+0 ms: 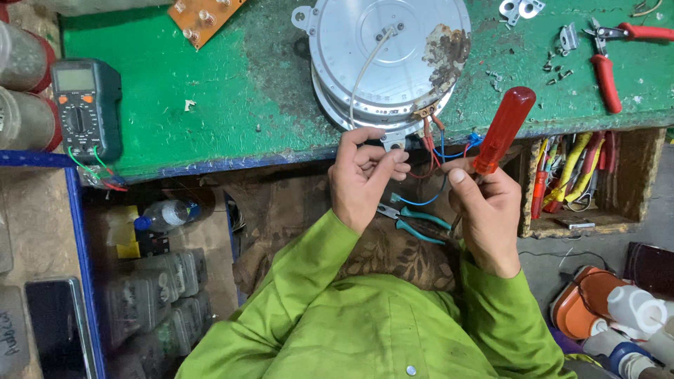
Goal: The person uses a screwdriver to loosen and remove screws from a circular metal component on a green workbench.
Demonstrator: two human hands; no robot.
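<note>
Head view showed me the left hand [361,175] pinching a terminal at the near edge of the round metal plate [390,60], steadying it, while the right hand [484,210], fingers closed around the red-handled screwdriver [504,130], held it just right of the plate's wires [435,151].

At the edge of a green workbench [210,84], a person in a bright green shirt [365,323] works on a round metal heating plate [390,56] — its rim rusted on one side. The left hand [364,175] pinches a terminal just below the plate, where red and blue wires [439,151] hang. The right hand [484,203], beside those wires, grips a red-handled screwdriver [504,130]. Teal-handled pliers [414,223] lie on the lap below the plate; a multimeter [84,105] sits well to its left, red-handled pliers [607,63] to its right.
</note>
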